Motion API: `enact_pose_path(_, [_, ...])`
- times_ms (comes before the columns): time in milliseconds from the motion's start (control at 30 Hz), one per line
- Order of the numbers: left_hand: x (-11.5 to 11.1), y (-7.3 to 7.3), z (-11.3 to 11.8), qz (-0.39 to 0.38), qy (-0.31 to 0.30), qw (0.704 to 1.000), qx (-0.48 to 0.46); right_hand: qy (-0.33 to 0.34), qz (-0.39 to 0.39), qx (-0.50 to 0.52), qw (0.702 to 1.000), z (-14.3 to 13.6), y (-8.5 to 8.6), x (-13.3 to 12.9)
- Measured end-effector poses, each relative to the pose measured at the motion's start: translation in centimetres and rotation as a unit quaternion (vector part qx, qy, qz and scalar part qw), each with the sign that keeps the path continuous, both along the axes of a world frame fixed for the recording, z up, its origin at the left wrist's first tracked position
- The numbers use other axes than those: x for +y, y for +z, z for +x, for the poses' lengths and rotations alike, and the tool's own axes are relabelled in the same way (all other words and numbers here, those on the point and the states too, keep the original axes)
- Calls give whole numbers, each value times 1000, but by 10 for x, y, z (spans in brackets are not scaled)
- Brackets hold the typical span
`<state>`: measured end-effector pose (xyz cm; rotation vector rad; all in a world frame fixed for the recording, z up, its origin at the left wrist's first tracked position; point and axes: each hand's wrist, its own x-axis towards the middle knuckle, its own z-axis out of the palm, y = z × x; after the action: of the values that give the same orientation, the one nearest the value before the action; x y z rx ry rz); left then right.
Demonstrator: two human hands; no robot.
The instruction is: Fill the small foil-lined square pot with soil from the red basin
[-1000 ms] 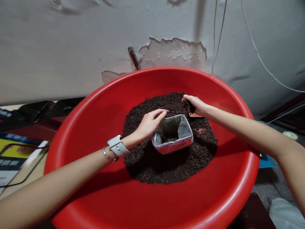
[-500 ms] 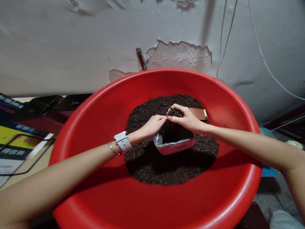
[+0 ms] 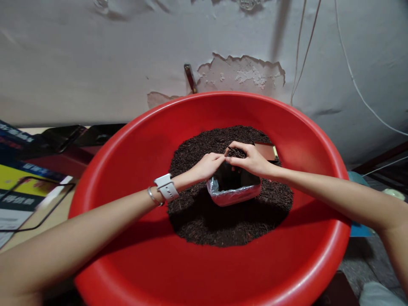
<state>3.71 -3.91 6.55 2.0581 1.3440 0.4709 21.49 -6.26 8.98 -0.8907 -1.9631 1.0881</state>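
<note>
Dark loose shreds (image 3: 223,231) lie heaped in a big red basin (image 3: 105,161). On the heap stands a small red container (image 3: 236,196) with a clear plastic lining; its inside is dark. Over the container's far edge, my left hand (image 3: 208,165) has its fingers together, their tips meeting my right hand's fingertips; what they pinch is too small to make out. My right hand (image 3: 250,159) curves its thumb and fingers round some dark shreds. Just right of it, a flat brown box (image 3: 267,151) with a gold edge rests on the shreds.
A pale, peeling wall (image 3: 95,63) rises behind the basin, with cords (image 3: 301,55) hanging at the right. Printed packaging (image 3: 25,182) and a black wire frame (image 3: 47,223) lie at the left. Something blue (image 3: 360,229) shows right of the basin.
Fewer dark shreds show between my right hand's thumb and fingers. Both hands stay in nearly the same place over the container, and the view has shifted slightly.
</note>
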Motion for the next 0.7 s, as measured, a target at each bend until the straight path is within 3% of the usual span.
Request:
enact_pose_path(267, [-1,1,0,-23,9,1000,-11,8,-23,-1,1000,-1,2,-2])
enact_pose_path(533, [-2,3,1,-10,23,1000,-5,5,26,-6,1000,0,-2,1])
enact_pose_path(700, [-1,3,0,-14,11,1000,-11,24,-9,11,1000,0,-3,2])
